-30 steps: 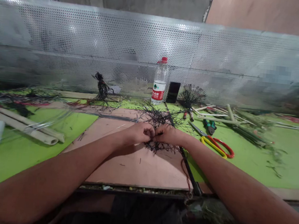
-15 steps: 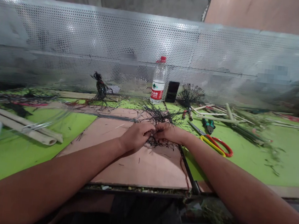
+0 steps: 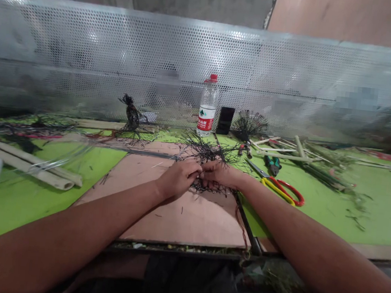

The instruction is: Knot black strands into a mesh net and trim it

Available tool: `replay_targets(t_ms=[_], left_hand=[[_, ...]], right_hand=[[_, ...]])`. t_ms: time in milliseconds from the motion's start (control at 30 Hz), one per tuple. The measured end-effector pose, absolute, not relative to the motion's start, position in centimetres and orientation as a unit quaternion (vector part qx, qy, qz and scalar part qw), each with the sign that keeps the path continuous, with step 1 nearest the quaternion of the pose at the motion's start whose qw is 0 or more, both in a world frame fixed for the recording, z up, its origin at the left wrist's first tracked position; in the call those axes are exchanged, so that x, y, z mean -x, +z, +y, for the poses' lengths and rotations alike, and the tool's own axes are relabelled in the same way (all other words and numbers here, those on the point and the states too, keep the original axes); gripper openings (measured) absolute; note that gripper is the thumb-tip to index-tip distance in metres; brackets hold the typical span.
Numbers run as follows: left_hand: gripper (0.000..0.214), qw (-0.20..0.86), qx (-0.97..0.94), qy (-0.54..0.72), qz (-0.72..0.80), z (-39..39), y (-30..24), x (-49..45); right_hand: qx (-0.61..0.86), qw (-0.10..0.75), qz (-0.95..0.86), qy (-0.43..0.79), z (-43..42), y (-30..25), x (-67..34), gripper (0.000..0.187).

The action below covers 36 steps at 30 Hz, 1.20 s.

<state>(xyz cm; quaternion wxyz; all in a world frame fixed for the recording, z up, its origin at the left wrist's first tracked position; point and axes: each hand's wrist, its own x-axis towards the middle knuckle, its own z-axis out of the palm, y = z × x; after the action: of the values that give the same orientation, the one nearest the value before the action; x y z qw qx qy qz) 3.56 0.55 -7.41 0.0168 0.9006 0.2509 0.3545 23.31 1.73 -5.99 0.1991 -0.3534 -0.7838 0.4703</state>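
Observation:
Both my hands meet at the middle of a pink-brown board (image 3: 181, 219), pinching into a tangled bunch of thin black wiry strands (image 3: 209, 151). My left hand (image 3: 179, 178) grips the bunch from the left with its fingers curled. From the right, my right hand (image 3: 219, 174) holds the same bunch, its fingertips almost against my left hand. Strands spread out above my hands and hang below them, and the fingers hide the bunch's centre.
Red-and-yellow handled shears (image 3: 280, 191) and green-handled pliers (image 3: 272, 165) lie on a green mat (image 3: 355, 219) to the right. Behind stand a water bottle (image 3: 207, 108), a black phone-like object (image 3: 225, 120) and a perforated metal screen (image 3: 121, 50). Pale rolled tubes (image 3: 29, 165) lie left.
My hands have dropped slightly and shifted their grip on the black bunch, and the left hand sits a little lower. The other objects look unmoved apart from a small shift of the view.

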Motion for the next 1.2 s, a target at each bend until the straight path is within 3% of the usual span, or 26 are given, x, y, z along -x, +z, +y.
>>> replay_targets(t_ms=[200, 467, 600, 833, 1067, 1200], left_hand=[[0.014, 0.044, -0.902, 0.353, 0.245, 0.6, -7.3, -3.1], [0.011, 0.094, -0.917, 0.347, 0.173, 1.7, -7.4, -2.2], [0.011, 0.092, -0.926, 0.340, 0.138, 1.9, -6.9, -1.7], [0.017, 0.202, -0.937, 0.245, 0.142, 1.9, -6.0, -1.0], [0.016, 0.234, -0.931, 0.225, 0.165, 1.8, -6.2, -1.1], [0.018, 0.254, -0.925, 0.233, 0.162, 1.8, -6.1, -1.0]], right_hand=[[0.385, 0.208, -0.791, 0.428, 1.3, -5.5, -23.1, 0.014], [0.401, 0.225, -0.718, 0.522, 0.9, -4.9, -23.2, 0.006], [0.410, 0.230, -0.725, 0.503, 1.2, -4.9, -23.5, 0.003], [0.444, 0.249, -0.715, 0.479, 1.4, -4.6, -23.8, 0.003], [0.293, 0.299, -0.702, 0.576, 0.9, -4.5, -23.2, 0.004], [0.271, 0.264, -0.649, 0.659, 0.7, -5.0, -22.7, 0.009]])
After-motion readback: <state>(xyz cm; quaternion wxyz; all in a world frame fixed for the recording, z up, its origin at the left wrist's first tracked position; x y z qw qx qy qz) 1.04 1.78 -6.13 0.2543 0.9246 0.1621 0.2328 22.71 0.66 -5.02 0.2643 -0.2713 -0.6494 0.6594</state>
